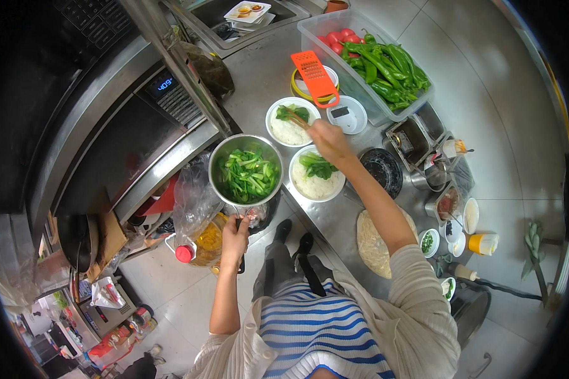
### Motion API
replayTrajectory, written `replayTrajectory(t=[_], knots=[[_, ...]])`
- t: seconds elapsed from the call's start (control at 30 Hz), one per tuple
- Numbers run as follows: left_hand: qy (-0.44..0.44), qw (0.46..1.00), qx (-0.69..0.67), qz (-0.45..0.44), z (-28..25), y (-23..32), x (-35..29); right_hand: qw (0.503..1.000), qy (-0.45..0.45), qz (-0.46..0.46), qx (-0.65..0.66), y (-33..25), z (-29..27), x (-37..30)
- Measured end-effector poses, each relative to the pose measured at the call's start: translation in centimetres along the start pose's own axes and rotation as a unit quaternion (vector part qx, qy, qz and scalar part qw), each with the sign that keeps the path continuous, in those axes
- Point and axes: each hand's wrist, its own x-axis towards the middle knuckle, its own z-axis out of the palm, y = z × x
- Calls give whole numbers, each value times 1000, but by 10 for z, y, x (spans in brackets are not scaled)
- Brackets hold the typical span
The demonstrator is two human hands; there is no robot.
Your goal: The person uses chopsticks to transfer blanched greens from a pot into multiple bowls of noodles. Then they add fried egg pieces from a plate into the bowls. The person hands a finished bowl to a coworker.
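Observation:
My left hand [235, 239] is closed round the handle of a metal pot [217, 158], held level at the counter's left edge. Chopped green vegetables [250, 178] lie in the pot. My right hand [329, 140] grips wooden chopsticks [298, 120], their tips at the leafy greens [284, 112] in the far white bowl [270, 127]. White rice [289, 134] fills the rest of that bowl. Nearer to me, a second white bowl [293, 180] holds rice with leafy greens [317, 166] on top; my right wrist passes just beside it.
An orange grater [316, 72] rests over a round container behind the bowls, near a white kitchen scale [354, 117]. A clear bin [360, 95] holds green peppers and tomatoes. Metal containers [406, 142] and small bowls [428, 242] line the right side. An oil jug [205, 243] stands at lower left.

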Motion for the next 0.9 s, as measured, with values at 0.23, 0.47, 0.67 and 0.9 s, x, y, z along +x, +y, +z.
replayTrajectory(t=[0.23, 0.47, 0.67, 0.9], knots=[[10, 1000, -14, -20, -4, 5, -8, 998, -52, -10, 20, -28, -19, 10], [9, 999, -28, -36, -7, 6, -12, 997, 7, 34, 65, -9, -32, 1], [9, 1000, -7, -11, -5, 3, -14, 981, 30, 29, 190, -54, -62, -20], [10, 1000, 2, 25, 6, -1, -19, 973, -87, -26, 212, -97, -24, -51]])
